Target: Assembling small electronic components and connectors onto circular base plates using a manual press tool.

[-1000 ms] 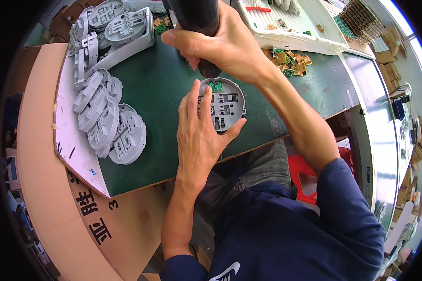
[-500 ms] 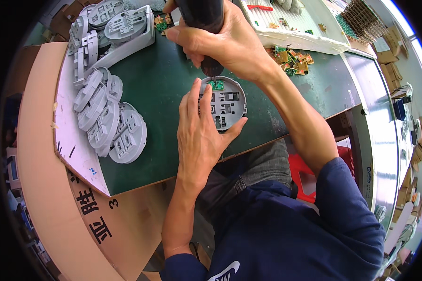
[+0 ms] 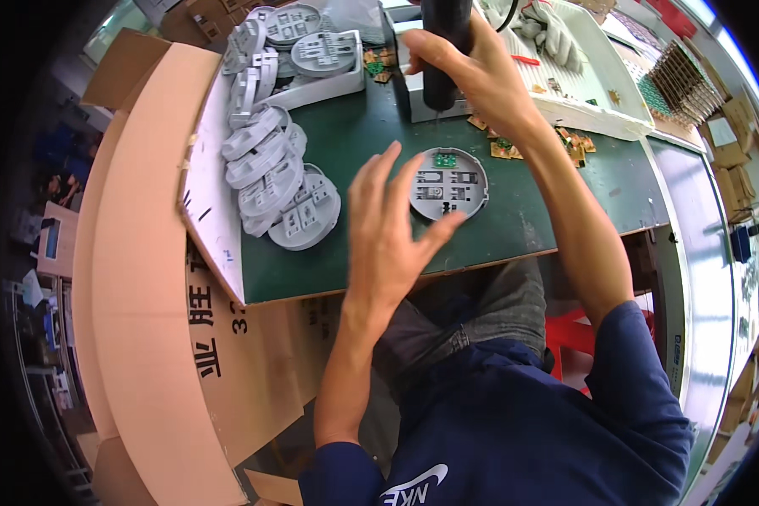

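A round grey plastic housing (image 3: 449, 192) lies open side up on the green table, with a small green circuit board (image 3: 445, 160) at its far edge. My left hand (image 3: 388, 221) hovers just left of it, fingers spread and slightly blurred, the thumb by the near rim. Above the housing's far side, my right hand (image 3: 486, 74) grips a black electric screwdriver (image 3: 447, 55) held upright. Its bit points down, apart from the circuit board. The top of the tool runs out of the picture.
Stacked grey housings (image 3: 270, 169) stand to the left, with more in a white tray (image 3: 327, 87) behind. Loose circuit boards (image 3: 575, 145) lie at the right beside a white foam tray (image 3: 594, 118) holding gloves (image 3: 552, 35). A large cardboard box (image 3: 147, 253) borders the table's left side.
My right hand has lifted the screwdriver off the circuit board. My left hand has come away from the housing, its fingers spreading. The whole view has shifted, so the table appears farther right.
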Available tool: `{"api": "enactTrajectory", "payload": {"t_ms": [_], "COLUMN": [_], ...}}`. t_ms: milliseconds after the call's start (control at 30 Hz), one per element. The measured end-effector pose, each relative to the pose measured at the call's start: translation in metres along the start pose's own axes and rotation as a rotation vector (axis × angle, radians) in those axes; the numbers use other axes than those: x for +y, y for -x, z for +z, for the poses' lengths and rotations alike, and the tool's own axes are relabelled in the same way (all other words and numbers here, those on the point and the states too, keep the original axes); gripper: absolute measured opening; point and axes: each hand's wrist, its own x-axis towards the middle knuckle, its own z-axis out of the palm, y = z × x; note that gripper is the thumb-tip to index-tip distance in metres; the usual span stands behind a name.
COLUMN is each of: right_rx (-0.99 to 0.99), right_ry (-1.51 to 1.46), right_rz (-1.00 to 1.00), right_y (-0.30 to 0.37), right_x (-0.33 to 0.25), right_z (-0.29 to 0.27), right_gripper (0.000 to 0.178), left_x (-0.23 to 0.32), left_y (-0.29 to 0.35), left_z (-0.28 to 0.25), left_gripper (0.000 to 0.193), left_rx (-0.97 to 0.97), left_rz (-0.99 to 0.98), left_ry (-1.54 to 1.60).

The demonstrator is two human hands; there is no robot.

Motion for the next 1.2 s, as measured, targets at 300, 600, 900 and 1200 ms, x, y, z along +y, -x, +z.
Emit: {"api": "enactTrajectory", "payload": {"t_ms": [300, 600, 900, 1200], "right_rx": [-0.079, -0.196, 0.909, 1.282], "right_ry": [0.933, 1.263, 0.526, 0.749], "right_rz": [-0.210, -0.181, 0.205, 0.696], "right_y": [0.106, 0.161, 0.201, 0.406], "right_x": [0.017, 0.044, 0.018, -0.019], "right_z": [-0.005, 0.011, -0.178, -0.468], "right_gripper": [0.082, 0.049, 0.049, 0.041], "left_x": [-0.070, -0.159, -0.209, -0.180], "left_y": [-0.023, -0.141, -0.215, -0.207], "left_z": [-0.142, -0.093, -0.010, -0.040], "left_gripper": [0.046, 0.059, 0.080, 0.034], "left_rx": [0.211, 0.036, -0.359, -0.123], "left_rz": [-0.384, -0.053, -0.666, -0.761], "left_ry": [-0.251, -0.403, -0.262, 0.464]}}
